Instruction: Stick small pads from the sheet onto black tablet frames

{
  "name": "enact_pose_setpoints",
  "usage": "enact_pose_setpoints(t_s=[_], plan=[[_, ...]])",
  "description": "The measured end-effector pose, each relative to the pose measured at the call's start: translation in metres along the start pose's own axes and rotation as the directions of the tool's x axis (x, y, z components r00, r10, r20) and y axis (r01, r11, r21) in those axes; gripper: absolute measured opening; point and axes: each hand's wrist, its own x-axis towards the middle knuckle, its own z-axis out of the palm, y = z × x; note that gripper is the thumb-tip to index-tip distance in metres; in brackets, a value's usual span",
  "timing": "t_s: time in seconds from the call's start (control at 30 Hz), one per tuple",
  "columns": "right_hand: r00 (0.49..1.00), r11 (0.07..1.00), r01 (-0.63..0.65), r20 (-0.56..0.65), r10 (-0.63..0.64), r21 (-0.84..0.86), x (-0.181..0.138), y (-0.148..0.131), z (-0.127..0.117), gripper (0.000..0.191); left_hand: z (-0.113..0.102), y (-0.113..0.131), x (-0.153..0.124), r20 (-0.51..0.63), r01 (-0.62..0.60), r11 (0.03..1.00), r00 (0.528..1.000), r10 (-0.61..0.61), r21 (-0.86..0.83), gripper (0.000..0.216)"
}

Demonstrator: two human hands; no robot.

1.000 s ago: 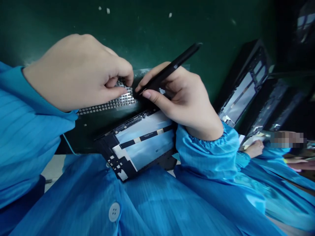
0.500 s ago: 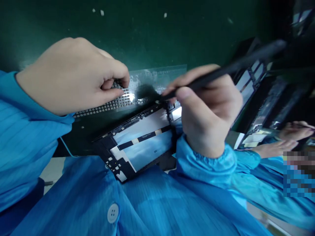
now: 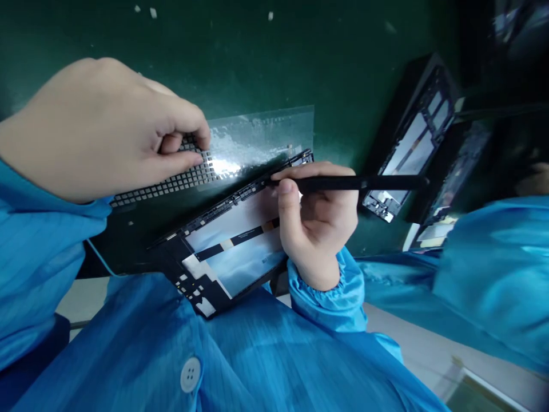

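My left hand [image 3: 107, 131] is closed, thumb and forefinger pinched on a clear sheet with rows of small grey square pads [image 3: 171, 182]. The sheet's bare clear part [image 3: 261, 134] extends rightward from the fingertips. My right hand [image 3: 319, 217] grips slim black tweezers [image 3: 377, 182], held nearly level with the tip pointing left. That tip is over the upper long edge of an opened tablet-like device [image 3: 253, 263], which lies tilted in front of my body. Its dark frame surrounds a pale panel crossed by a black flat strip. My right hand covers part of the device's right end.
Another opened device [image 3: 414, 143] rests on a black block to the right, with further dark parts [image 3: 454, 171] beside it. A co-worker's blue sleeve [image 3: 493, 280] reaches in at the right. White bits [image 3: 153, 13] lie on the green table [image 3: 240, 57].
My right hand has moved left and down, bringing the tweezers level and their tip over the device's edge. My left hand keeps its pinch. The co-worker's sleeve now blocks more of the right side.
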Motion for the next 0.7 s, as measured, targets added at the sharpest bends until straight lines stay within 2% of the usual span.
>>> enact_pose_setpoints(t_s=[0.1,0.17,0.2,0.27,0.33,0.4,0.57,0.7], plan=[[0.995,0.998,-0.014,0.094,0.020,-0.059,0.014,-0.017,-0.008,0.011,-0.001,0.002,0.001,0.002,0.006,1.000,1.000,-0.006,0.017,0.070],[0.976,0.999,-0.037,0.215,0.040,-0.020,0.034,-0.025,-0.009,0.007,-0.003,0.005,0.001,0.011,0.009,0.999,1.000,-0.009,0.043,0.075],[0.951,0.999,-0.052,0.306,0.047,0.008,0.045,-0.025,-0.007,0.008,-0.004,0.007,0.002,0.018,0.015,0.998,1.000,-0.016,0.056,0.076],[0.865,0.996,-0.073,0.500,0.041,0.045,0.066,-0.021,-0.002,0.015,-0.007,0.009,0.003,0.034,0.030,0.997,0.999,-0.033,0.076,0.078],[0.787,0.997,-0.050,0.617,0.006,0.055,0.080,-0.013,0.003,0.015,-0.008,0.011,0.004,0.053,0.038,0.996,0.998,-0.043,0.084,0.081],[0.767,0.998,-0.019,0.641,-0.020,0.055,0.085,-0.006,0.006,0.012,-0.009,0.012,0.005,0.063,0.034,0.996,0.997,-0.039,0.081,0.085],[0.807,0.991,-0.126,0.586,0.071,0.054,0.081,-0.008,0.006,0.028,-0.007,0.013,0.005,0.050,0.035,0.997,0.998,-0.039,0.071,0.093],[0.773,0.992,-0.124,0.630,0.074,0.037,0.086,-0.009,0.009,0.027,-0.007,0.014,0.004,0.050,0.022,0.995,0.998,-0.027,0.095,0.088]])
